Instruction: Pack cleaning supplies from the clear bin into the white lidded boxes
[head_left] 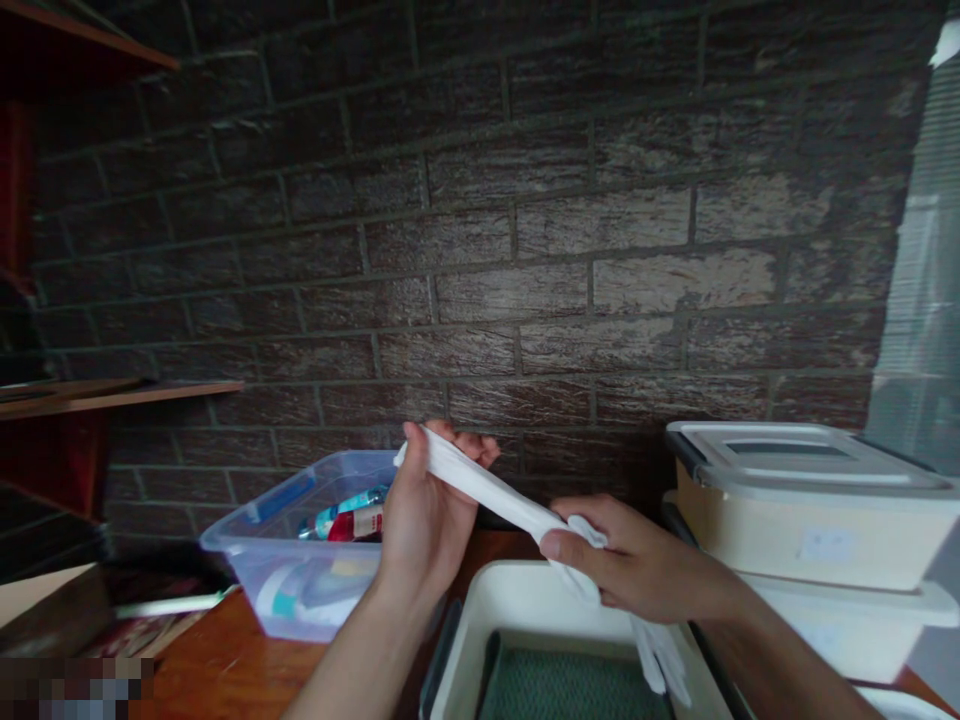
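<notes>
2 hands (431,520) (637,555) hold a white glove (487,488); box label (827,543) illegible.

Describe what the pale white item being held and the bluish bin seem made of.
White item: probably soft, matte fabric; it pulls taut and its loose ends hang limp. Bluish bin: likely smooth plastic; its translucent walls show the contents.

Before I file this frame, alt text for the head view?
A left hand and right hand hold a white cloth, apparently a glove, stretched between them. Below is an open white bin with something dark green inside; a clear tub stands left, stacked boxes right, a dark brick wall behind.
</notes>
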